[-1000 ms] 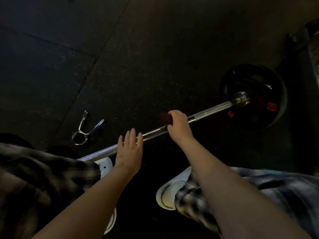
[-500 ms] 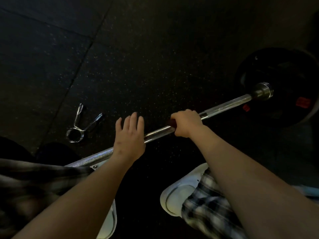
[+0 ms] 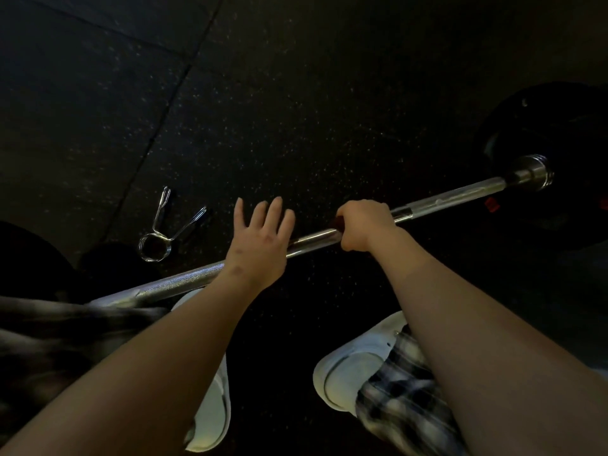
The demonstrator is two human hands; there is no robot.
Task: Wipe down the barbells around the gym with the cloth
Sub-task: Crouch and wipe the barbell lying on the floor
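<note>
Since a sec ago the fingers (image 3: 273, 212) of your left hand (image 3: 258, 248) have fanned wider. Your right hand (image 3: 365, 225) looks further from the plate end, tho the camera swung too.

L to R now. Far left, a trouser leg (image 3: 49, 340) covers the left end of the barbell (image 3: 454, 194), so you can't see what's on it. A spring clip (image 3: 154, 246) lies loose on the floor (image 3: 296, 110) beyond the bar, just right of a mat seam (image 3: 158, 126) and near the left hand. That hand is flat and spread, holding nothing. Its palm lies over the bar; can't tell if it presses. A short way right of it, the right hand is fisted round the bar w/ the dark red cloth (image 3: 338, 222) inside, only a scrap showing. The bar runs on up-right to its sleeve and a black plate (image 3: 559, 133) at the floor's right edge.

Risks, imo:
- W/ the left hand not gripping, a hard drag could roll or swing the bar toward your shoes (image 3: 348, 366).
- The cloth is mostly buried in the fist, so it may bunch and leave skin rubbing steel.
- The rough knurled stretch left of the left hand could snag it.
- Dim light makes missed patches likely.
- Step fwd over the bar and the clip is underfoot.

In the way: the left hand sits on the wipe path leftward, so it must lift or shift before the cloth passes. The leg blocks the rest.
</note>
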